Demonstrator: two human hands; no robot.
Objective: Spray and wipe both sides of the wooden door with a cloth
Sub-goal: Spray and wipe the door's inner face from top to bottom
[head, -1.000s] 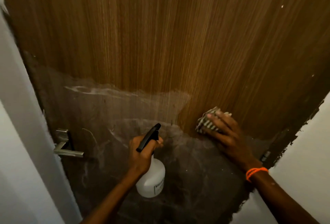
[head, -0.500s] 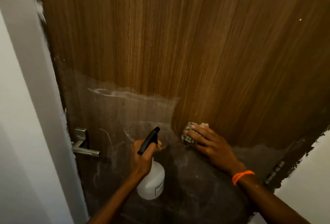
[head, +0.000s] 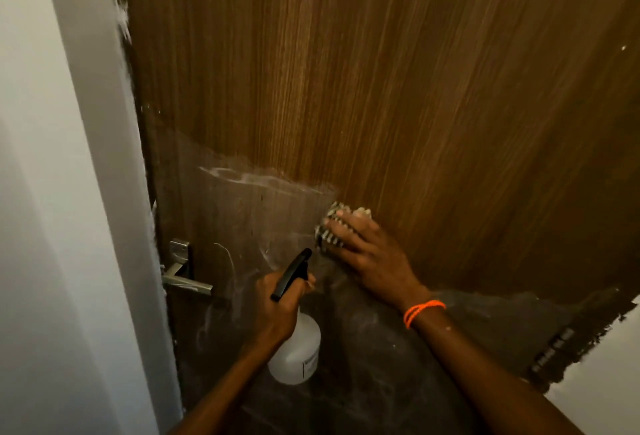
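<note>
Wooden door (head: 398,95) bears a cloth (head: 329,226) and a metal handle (head: 187,282)

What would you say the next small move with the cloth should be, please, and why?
Probably sweep the cloth leftward toward the door handle. The right hand presses it at the edge of the clean wood, and whitish streaks remain on the door to its left. The left hand only holds the spray bottle.

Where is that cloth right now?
The striped green-and-white cloth lies flat against the brown wooden door under the right hand, just above the white spray bottle.
</note>
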